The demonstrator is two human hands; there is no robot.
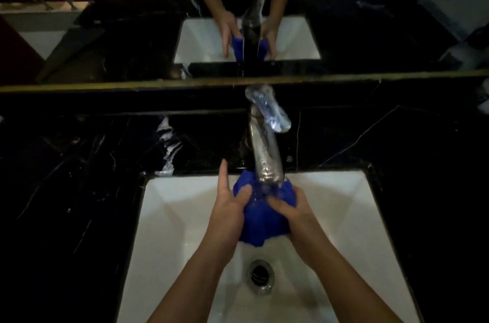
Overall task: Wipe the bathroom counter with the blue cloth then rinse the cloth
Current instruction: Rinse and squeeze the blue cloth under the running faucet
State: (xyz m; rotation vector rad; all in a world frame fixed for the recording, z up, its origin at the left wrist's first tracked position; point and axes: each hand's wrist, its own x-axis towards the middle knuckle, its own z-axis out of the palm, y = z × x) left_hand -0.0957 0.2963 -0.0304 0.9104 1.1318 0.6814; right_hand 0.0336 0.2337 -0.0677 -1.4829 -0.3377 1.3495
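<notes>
Tabletop: the black marble tabletop (79, 190) runs round our sink, with wet streaks near the back edge left of the tap
Mirror: the mirror (370, 5) behind shows our arms and the cloth again
Sink: the white sink (172, 216) has its drain (260, 275) open below our hands
Tap: the tap (266, 148) reaches over the sink; water seems to fall from it onto the cloth
Cloth: the blue cloth (260, 219) is bunched between our hands, over the sink, right under the spout
Left hand: our left hand (229, 206) grips the cloth's left side, thumb pressed in, forefinger pointing up
Right hand: our right hand (291, 210) curls round its right side
Risk: we judge that squeezing too hard so close to the spout could spray water back over the wiped tabletop
</notes>
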